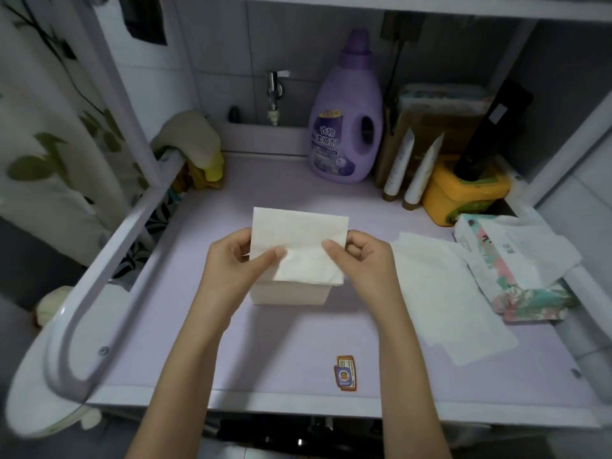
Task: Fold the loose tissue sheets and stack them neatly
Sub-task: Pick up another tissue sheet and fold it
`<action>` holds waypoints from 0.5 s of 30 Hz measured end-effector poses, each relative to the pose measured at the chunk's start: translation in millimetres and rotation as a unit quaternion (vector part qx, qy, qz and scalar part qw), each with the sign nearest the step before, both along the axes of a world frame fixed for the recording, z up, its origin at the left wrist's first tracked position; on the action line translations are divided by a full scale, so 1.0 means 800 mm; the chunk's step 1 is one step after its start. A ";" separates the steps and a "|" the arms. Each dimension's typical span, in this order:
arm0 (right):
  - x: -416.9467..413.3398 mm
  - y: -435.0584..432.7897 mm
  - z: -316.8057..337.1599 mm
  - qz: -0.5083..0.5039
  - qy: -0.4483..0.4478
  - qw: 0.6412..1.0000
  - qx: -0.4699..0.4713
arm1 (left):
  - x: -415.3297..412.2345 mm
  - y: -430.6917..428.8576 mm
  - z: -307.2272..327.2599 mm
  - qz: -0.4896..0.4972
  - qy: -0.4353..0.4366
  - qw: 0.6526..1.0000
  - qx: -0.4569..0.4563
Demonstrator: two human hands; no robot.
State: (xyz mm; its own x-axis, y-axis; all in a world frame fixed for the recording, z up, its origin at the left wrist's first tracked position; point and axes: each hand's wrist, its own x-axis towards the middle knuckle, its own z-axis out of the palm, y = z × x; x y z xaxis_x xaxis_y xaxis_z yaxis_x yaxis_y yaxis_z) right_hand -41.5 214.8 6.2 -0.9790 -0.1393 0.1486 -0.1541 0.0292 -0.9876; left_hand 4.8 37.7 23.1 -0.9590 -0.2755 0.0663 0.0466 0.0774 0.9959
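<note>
Both hands pinch one tissue sheet by its sides, thumbs on top: the left hand at the left edge, the right hand at the right edge. Its long side runs left to right. It hangs right over the stack of folded tissues. The loose sheets lie nearer the right hand, beside the tissue pack.

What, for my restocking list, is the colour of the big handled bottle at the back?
The bottle is purple; head view.
</note>
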 end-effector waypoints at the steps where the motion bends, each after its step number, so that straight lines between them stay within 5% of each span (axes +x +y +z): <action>1: -0.002 -0.002 -0.006 -0.011 -0.015 1.000 -0.005 | -0.003 0.000 -0.003 0.012 -0.010 1.000 -0.002; 10: -0.017 -0.028 -0.051 -0.103 -0.079 0.991 0.040 | -0.015 -0.007 -0.034 0.124 -0.052 0.975 -0.176; 15: -0.021 -0.030 -0.052 -0.124 -0.090 0.985 0.077 | -0.020 -0.011 -0.048 0.118 -0.064 0.977 -0.166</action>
